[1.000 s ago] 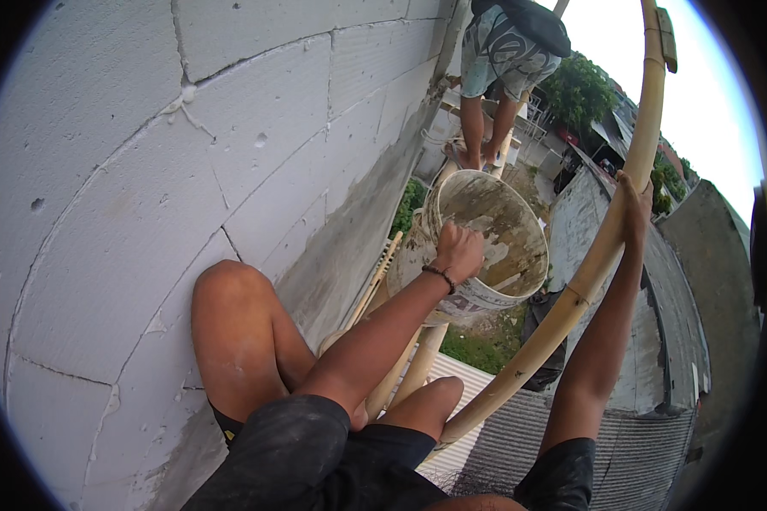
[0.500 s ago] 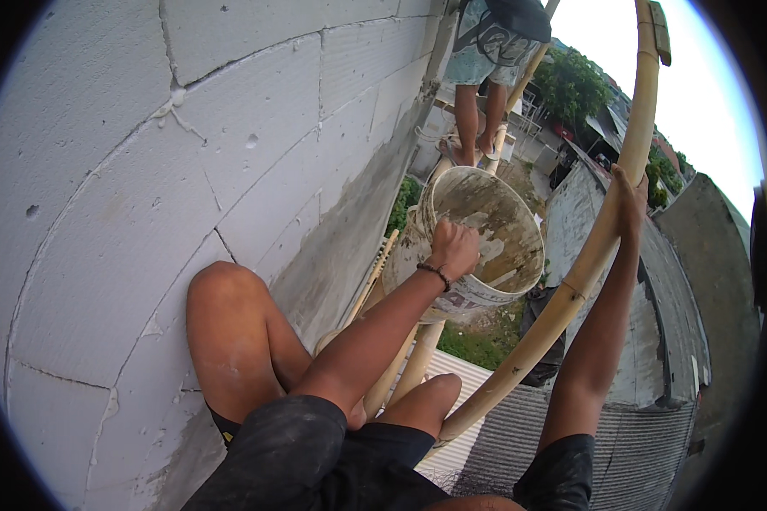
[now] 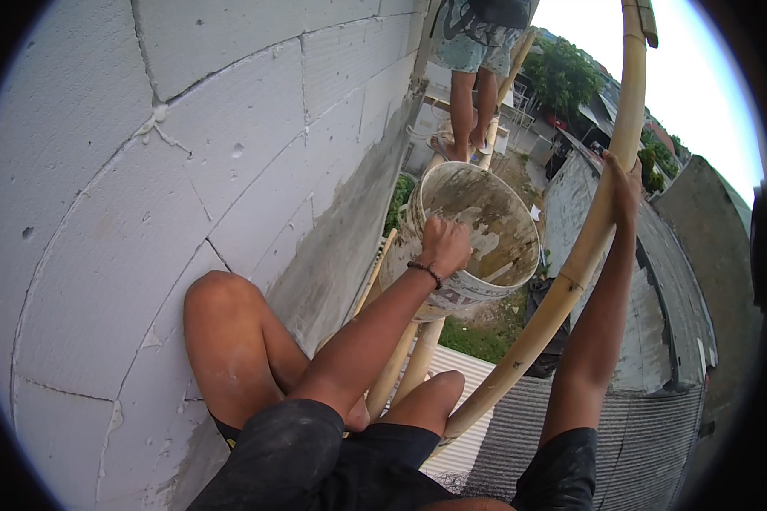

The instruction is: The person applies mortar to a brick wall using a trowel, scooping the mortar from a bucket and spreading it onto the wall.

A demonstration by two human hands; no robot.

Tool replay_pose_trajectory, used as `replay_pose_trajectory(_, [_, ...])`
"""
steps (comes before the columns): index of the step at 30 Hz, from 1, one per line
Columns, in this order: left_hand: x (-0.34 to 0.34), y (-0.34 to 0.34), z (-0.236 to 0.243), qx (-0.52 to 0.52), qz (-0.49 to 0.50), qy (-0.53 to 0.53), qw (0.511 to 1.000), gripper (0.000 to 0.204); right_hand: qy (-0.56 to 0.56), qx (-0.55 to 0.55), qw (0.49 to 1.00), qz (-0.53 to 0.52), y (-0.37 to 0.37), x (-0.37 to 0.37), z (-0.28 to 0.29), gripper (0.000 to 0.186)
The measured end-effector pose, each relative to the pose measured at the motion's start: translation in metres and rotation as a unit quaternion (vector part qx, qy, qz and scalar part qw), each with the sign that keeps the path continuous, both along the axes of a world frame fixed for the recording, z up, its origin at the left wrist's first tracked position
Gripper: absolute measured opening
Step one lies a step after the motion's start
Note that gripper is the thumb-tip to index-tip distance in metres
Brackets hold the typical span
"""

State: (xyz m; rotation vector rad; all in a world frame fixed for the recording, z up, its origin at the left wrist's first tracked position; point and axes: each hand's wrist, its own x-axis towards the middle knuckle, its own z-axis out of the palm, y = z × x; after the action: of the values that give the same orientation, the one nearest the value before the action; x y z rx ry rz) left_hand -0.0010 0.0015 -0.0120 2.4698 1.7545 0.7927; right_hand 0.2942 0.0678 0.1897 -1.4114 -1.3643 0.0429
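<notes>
My left hand is closed in a fist over the near rim of a bucket. The bucket is whitish and tilted, its open mouth partly toward me, with dried grey and brown residue coating its inner wall. On the right, my right hand wraps round a thick bamboo pole that rises from beside my knee to the top of the view. Beneath the bucket, bamboo poles of a scaffold run away from me. The fingertips of my left hand are hidden behind its knuckles.
A pale block wall stands close on my left, beside my bent knee. Farther along the scaffold stands another person in patterned shorts. Well below are a corrugated roof, grass and other rooftops, a drop on the right.
The view has shifted slightly, so the wall, bucket and far person appear a little farther left. Both hands keep their holds on the bucket and the pole.
</notes>
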Motion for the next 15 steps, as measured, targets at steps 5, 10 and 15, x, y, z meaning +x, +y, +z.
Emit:
replay_pose_trajectory(5, [0.0002,-0.0007,0.0009,-0.006,-0.003,0.002,1.000,0.030,0.008,-0.010,1.000,0.007,-0.0010,0.0020,0.0001,0.080])
replay_pose_trajectory(10, [-0.0021,-0.0009,0.0034,-0.024,0.000,0.010,1.000,0.032,0.007,-0.008,1.000,-0.004,0.0000,0.0007,0.0010,0.079])
replay_pose_trajectory(15, [-0.0017,-0.0012,0.0036,-0.017,0.003,0.003,1.000,0.028,0.011,-0.019,1.000,-0.007,-0.0041,-0.0027,0.0029,0.078])
